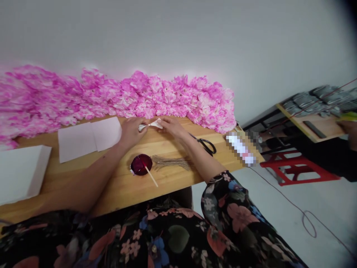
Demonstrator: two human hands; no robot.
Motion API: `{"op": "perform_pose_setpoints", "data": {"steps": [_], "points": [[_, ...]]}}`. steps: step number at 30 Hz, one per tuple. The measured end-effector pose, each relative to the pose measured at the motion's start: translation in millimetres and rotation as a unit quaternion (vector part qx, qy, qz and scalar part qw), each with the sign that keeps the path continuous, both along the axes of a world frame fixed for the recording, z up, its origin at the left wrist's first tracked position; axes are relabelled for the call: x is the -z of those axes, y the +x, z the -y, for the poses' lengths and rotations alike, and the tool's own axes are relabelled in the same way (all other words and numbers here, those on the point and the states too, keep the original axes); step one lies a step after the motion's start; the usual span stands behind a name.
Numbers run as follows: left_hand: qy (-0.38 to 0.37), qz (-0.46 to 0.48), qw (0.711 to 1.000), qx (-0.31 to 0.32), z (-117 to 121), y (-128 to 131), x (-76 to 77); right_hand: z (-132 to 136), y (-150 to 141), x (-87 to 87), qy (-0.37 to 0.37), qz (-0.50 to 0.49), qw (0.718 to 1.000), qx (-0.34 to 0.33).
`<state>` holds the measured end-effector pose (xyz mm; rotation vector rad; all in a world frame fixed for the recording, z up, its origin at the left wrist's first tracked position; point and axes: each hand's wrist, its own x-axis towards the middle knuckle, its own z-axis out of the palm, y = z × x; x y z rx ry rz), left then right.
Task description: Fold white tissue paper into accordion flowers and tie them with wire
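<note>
Between my two hands is a folded strip of white paper (154,124), pinched narrow at its middle and fanning out at both ends like a bow. My left hand (132,130) grips its left end, fingers closed. At the other end my right hand (172,126) pinches the paper. Nearer to me stands a small bowl of dark red liquid (141,165) with a thin wooden stick (151,176) leaning out of it. A bundle of thin strings or wires (171,162) lies beside the bowl, partly under my right forearm. Black-handled scissors (208,146) rest right of that forearm.
Pink and white paper flowers (156,93) are heaped along the wall. White paper sheets (79,141) and a thick white stack (22,173) lie on the left. A blurred-out device (241,149) sits at the right edge. Beyond are a red stool (301,169) and another person's arm.
</note>
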<state>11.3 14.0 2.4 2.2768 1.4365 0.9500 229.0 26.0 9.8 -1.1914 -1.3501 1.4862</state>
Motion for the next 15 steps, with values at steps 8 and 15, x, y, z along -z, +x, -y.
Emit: {"op": "perform_pose_setpoints", "data": {"steps": [8, 15], "points": [[-0.132, 0.147, 0.98, 0.028, 1.4, 6.2, 1.6, 4.9, -8.1, 7.4, 0.09, 0.05, 0.995, -0.009], [-0.246, 0.231, 0.939, 0.067, -2.7, 6.2, 1.6, 15.4, -14.2, 0.4, 0.144, 0.074, 0.987, 0.016]]}}
